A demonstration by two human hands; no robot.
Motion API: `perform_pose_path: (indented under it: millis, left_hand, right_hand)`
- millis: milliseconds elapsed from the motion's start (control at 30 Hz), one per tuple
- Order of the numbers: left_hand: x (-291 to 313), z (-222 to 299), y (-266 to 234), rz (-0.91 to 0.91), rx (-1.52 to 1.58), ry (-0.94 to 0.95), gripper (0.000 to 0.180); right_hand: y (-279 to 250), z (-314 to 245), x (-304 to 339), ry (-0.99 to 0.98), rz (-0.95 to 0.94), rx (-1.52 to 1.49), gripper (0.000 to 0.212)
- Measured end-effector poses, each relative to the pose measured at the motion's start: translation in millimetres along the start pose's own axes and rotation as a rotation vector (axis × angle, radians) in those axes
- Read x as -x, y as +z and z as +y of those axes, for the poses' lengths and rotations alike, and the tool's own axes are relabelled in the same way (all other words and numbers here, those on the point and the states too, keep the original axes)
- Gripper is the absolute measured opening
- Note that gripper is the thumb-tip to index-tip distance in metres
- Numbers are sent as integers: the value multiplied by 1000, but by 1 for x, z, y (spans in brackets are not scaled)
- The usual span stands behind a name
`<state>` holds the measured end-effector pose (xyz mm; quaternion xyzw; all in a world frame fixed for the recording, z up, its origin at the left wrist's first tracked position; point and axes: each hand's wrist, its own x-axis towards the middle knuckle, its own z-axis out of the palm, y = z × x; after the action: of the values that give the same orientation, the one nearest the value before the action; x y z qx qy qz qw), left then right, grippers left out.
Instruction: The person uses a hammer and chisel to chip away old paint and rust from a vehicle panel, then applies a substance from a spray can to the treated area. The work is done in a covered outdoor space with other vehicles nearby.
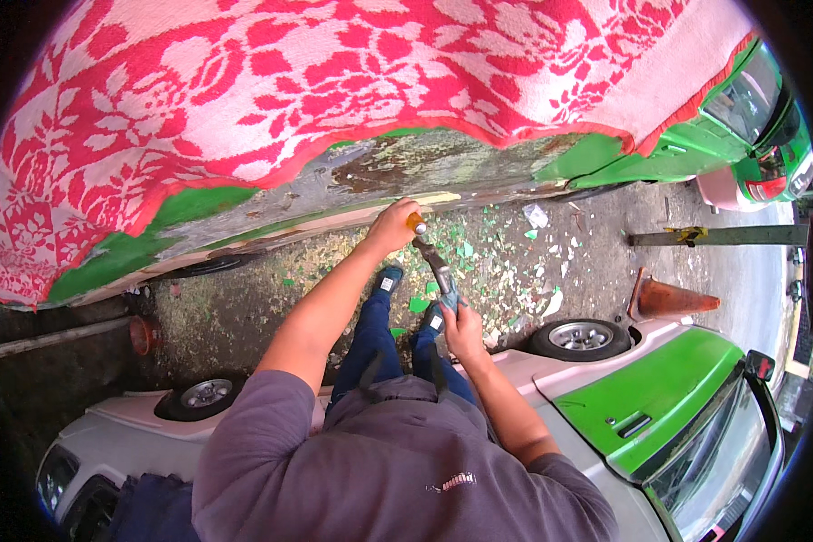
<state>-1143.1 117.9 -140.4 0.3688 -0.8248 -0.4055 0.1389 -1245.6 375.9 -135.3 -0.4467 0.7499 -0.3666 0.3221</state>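
Note:
My left hand is wrapped round a tool with an amber handle and a metal butt end; its working end is hidden. That hand is at the lower edge of a vehicle's side panel, scraped to grey metal and rust with patches of green paint. In my right hand is a hammer, gripped by its bluish handle. The hammer's head is close to the tool's butt end; whether they touch I cannot tell. A red and pink floral blanket drapes over the vehicle above the panel.
Green and pale flakes litter the ground round my shoes. Behind me stands a green and pale pink car with a wheel. An orange cone lies on its side at the right, near a metal post.

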Motion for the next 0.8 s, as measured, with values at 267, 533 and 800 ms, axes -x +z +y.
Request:
perform_pose_path:
  millis: [267,533,800]
  left_hand:
    - [1,-11,7,75,19,-53,17]
    - [22,-23,14,63,-49,-88,16]
    - [38,-2,10,29,-63,130,26]
  right_hand:
    - [5,2,-3,76,23,-2,19]
    - [3,-5,-13,100,73,34,29]
    - [-16,6,10,90,108,-33,36]
